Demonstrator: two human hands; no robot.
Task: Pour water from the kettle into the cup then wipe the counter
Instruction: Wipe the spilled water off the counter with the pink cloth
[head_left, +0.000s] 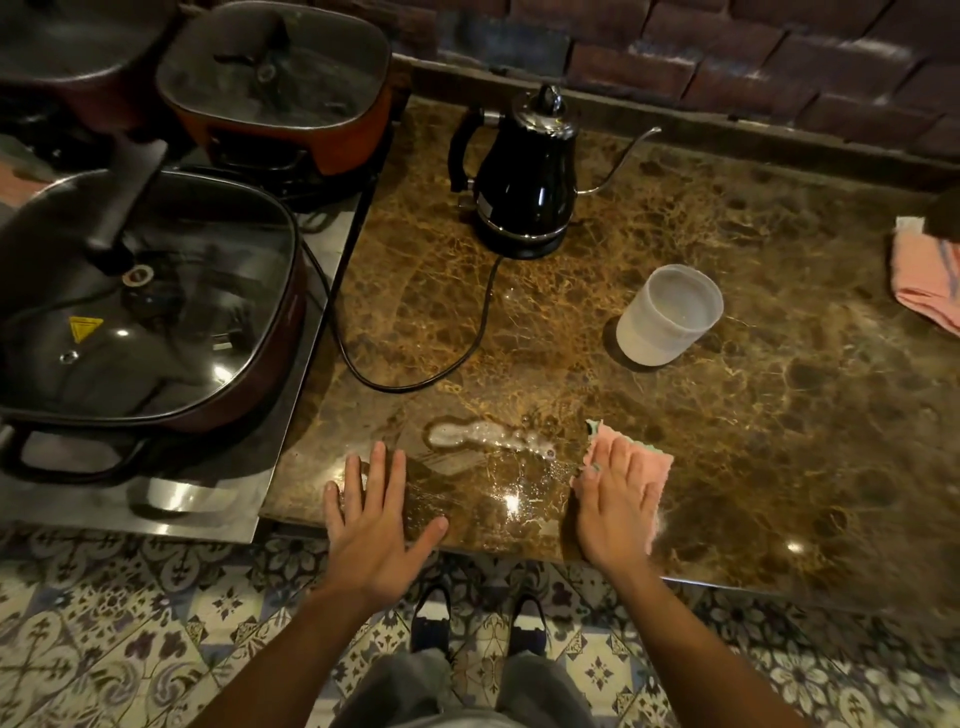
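Observation:
A black gooseneck kettle (527, 174) stands on its base at the back of the brown marble counter (779, 441). In front of it to the right, a frosted white cup (667, 314) rests on a dark coaster. A puddle of water (478, 436) lies near the counter's front edge. My right hand (615, 501) presses flat on a pink cloth (652, 457) just right of the puddle. My left hand (371, 512) lies flat on the counter's front edge, fingers spread, holding nothing, left of the puddle.
The kettle's black cord (415, 374) loops across the counter's left side. Three lidded electric pans (145, 306) fill the steel surface at left. Another pink cloth (924, 275) lies at the right edge. A brick wall (727, 57) runs behind. Patterned floor tiles and my shoes show below.

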